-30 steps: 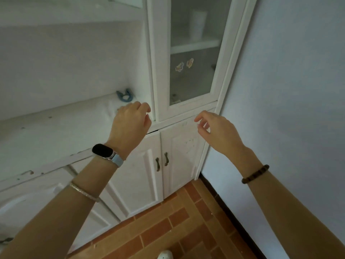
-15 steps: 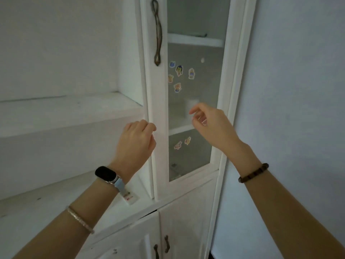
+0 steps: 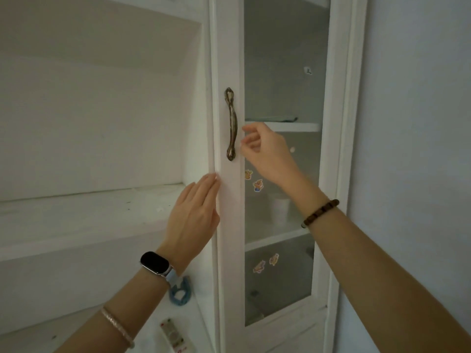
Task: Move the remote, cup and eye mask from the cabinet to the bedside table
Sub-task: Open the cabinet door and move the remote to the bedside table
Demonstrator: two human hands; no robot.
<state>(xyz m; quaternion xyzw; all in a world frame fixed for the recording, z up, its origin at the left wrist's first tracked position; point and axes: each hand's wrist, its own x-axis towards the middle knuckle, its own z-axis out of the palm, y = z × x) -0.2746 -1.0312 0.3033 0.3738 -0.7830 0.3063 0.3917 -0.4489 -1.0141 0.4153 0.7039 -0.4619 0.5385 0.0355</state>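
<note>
A white cabinet with a shut glass door point(image 3: 230, 225) fills the view. Its bronze handle point(image 3: 231, 123) runs upright on the door frame. My right hand point(image 3: 265, 149) hovers just right of the handle, fingers curled and apart, holding nothing. My left hand point(image 3: 193, 215) lies flat with its fingertips against the door's left edge. Behind the glass a white cup point(image 3: 279, 208) stands on the middle shelf, and a flat teal cloth item point(image 3: 277, 119) lies on the shelf above; I cannot tell whether it is the eye mask. A white remote point(image 3: 174, 336) lies on the open counter at the bottom.
A blue hair clip point(image 3: 181, 293) lies on the counter behind my left wrist. An open white shelf point(image 3: 89, 207) extends to the left. Cartoon stickers point(image 3: 257, 184) dot the glass. A pale blue wall point(image 3: 413, 149) stands close on the right.
The view has tilted upward along the cabinet. My right hand rose to the door handle. My left hand opened out flat and moved onto the door's left edge.
</note>
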